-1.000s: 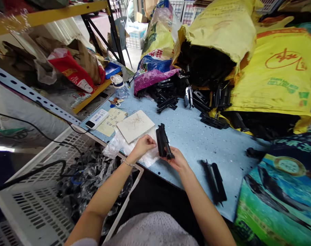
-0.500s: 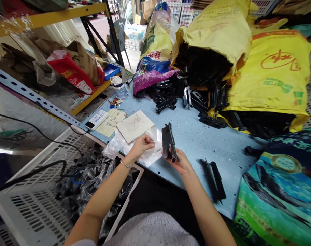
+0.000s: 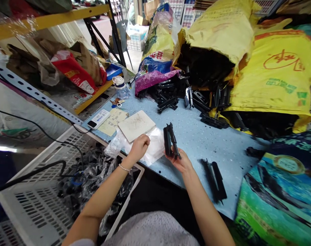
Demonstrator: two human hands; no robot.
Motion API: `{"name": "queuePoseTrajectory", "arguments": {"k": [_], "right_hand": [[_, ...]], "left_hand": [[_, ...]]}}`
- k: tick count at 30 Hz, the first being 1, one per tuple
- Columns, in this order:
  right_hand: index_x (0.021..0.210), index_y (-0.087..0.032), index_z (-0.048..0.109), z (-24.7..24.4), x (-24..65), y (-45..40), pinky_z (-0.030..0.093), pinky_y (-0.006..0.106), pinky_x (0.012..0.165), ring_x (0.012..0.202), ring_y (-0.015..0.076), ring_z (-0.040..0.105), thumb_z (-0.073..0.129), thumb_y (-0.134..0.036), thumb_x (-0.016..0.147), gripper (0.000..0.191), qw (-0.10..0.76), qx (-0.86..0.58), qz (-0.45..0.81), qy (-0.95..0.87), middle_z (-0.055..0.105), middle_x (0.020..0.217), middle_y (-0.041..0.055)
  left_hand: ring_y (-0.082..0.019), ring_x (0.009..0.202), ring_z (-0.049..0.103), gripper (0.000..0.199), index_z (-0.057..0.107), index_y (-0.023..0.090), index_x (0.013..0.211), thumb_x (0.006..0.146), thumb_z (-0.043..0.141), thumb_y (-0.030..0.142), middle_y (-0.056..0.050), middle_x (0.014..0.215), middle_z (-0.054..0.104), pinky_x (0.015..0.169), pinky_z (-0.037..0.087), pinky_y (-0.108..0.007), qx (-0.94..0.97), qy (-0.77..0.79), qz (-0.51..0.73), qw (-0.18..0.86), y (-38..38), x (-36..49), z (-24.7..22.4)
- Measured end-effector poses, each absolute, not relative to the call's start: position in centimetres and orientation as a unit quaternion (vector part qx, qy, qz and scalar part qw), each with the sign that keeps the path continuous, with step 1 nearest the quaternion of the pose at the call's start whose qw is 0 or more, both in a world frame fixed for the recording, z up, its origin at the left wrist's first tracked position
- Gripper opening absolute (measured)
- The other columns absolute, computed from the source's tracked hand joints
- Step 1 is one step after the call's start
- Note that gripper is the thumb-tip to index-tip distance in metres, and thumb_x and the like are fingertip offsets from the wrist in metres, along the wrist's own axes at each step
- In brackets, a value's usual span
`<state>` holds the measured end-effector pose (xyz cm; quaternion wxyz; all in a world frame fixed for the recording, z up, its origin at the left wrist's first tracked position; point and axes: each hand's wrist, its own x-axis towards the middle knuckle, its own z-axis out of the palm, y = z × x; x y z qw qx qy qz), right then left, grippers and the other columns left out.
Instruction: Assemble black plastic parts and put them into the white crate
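Observation:
My right hand [image 3: 180, 162] holds a pair of long black plastic parts [image 3: 171, 140] upright by their lower end, above the blue tabletop. My left hand [image 3: 140, 147], with a beaded bracelet at the wrist, is closed with its fingers curled together over a stack of clear plastic bags [image 3: 155, 146]. Whether a bag edge is pinched in those fingers I cannot make out. Partly on the bags lies a stained pale board [image 3: 136, 125]. Another pair of black plastic parts [image 3: 214, 181] rests on the table to the right of my right hand.
Yellow sacks [image 3: 278, 78] spill black parts [image 3: 168, 97] along the table's back. A green-blue sack [image 3: 280, 191] stands at right. Below left, a white crate [image 3: 40, 198] holds bagged black parts. A water bottle [image 3: 121, 88], keys [image 3: 116, 102] and a white device [image 3: 100, 119] lie far left.
My left hand has drawn slightly back and left, its fingers curling in more tightly. The black parts in my right hand have turned a little.

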<state>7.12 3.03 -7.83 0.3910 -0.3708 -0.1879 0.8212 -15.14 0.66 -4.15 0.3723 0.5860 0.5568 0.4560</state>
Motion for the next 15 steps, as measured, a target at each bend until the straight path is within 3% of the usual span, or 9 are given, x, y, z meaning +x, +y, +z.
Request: {"name": "queuePoseTrajectory", "arguments": {"k": [2, 5, 10, 15], "right_hand": [[0.072, -0.017, 0.068, -7.9, 7.4, 2.9, 0.058, 0.030, 0.066, 0.073, 0.0199, 0.070, 0.084, -0.028, 0.065, 0.021, 0.391, -0.369, 0.823, -0.185, 0.075, 0.082, 0.0066], [0.075, -0.016, 0.069, -8.0, 7.2, 2.6, 0.058, 0.031, 0.068, 0.073, 0.0203, 0.070, 0.084, -0.028, 0.065, 0.022, 0.386, -0.359, 0.827, -0.195, 0.074, 0.082, 0.0069], [0.084, -0.015, 0.072, -7.7, 7.2, 2.1, 0.057, 0.031, 0.070, 0.073, 0.0198, 0.070, 0.083, -0.030, 0.066, 0.026, 0.382, -0.363, 0.825, -0.205, 0.075, 0.082, 0.0063], [0.086, -0.016, 0.072, -6.8, 6.7, 1.3, 0.056, 0.029, 0.066, 0.072, 0.0192, 0.070, 0.082, -0.032, 0.069, 0.026, 0.368, -0.357, 0.825, -0.237, 0.076, 0.087, 0.0069]], "left_hand": [[-0.017, 0.089, 0.058, 0.010, 0.060, 0.018, 0.075, 0.080, 0.052, 0.014, -0.006, 0.095, 0.063, 0.081, 0.045, -0.032, 0.633, 0.563, 0.418, 0.328, 0.5, -14.7, -3.8], [-0.017, 0.083, 0.061, 0.015, 0.066, 0.019, 0.093, 0.079, 0.061, 0.023, -0.007, 0.100, 0.066, 0.074, 0.048, -0.031, 0.602, 0.575, 0.381, 0.402, 0.4, -13.1, -4.2], [-0.016, 0.070, 0.061, 0.019, 0.060, 0.016, 0.071, 0.072, 0.071, 0.031, -0.004, 0.075, 0.067, 0.067, 0.046, -0.028, 0.481, 0.579, 0.433, 0.496, 0.8, -12.1, -5.9], [-0.012, 0.063, 0.054, 0.023, 0.053, 0.018, 0.067, 0.070, 0.072, 0.029, 0.002, 0.066, 0.059, 0.062, 0.041, -0.024, 0.491, 0.608, 0.464, 0.417, 0.5, -12.3, -6.3]]}}
